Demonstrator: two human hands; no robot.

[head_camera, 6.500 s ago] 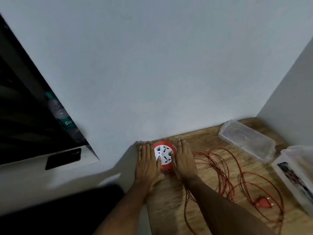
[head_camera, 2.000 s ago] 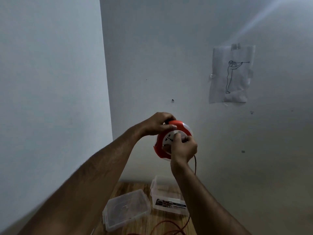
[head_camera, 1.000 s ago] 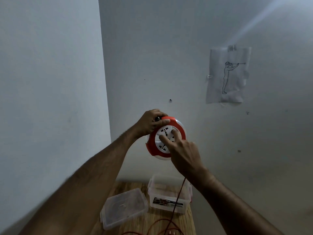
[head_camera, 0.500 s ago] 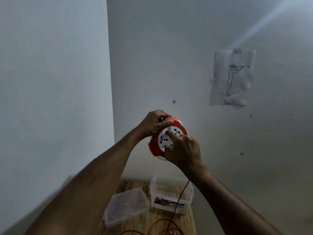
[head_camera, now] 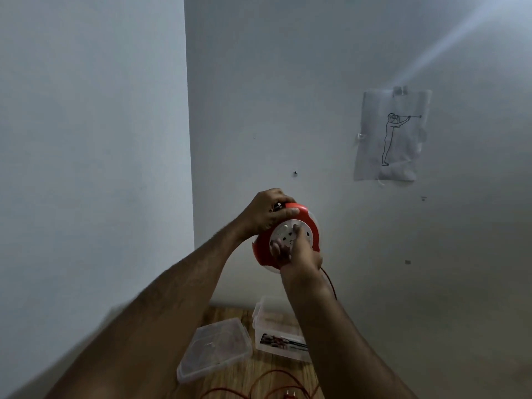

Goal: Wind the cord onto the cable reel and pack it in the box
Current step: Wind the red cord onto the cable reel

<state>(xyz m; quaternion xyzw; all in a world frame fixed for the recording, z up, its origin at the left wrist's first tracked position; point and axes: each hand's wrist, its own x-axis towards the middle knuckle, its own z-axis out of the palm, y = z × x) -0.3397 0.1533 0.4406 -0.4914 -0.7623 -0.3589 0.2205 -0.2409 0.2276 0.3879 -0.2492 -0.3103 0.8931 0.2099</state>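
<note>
Plain grey walls meet in a corner [head_camera: 188, 139] up and left of the left hand [head_camera: 266, 214]; small dark spot [head_camera: 295, 173] on the wall just above that hand; up and well to the right of the right hand [head_camera: 299, 254] there's a sheet of paper [head_camera: 388, 136] taped on, with a line drawing of a standing figure; pale streak of light [head_camera: 460, 33] further up; wooden surface [head_camera: 224, 315] way below both hands.
</note>
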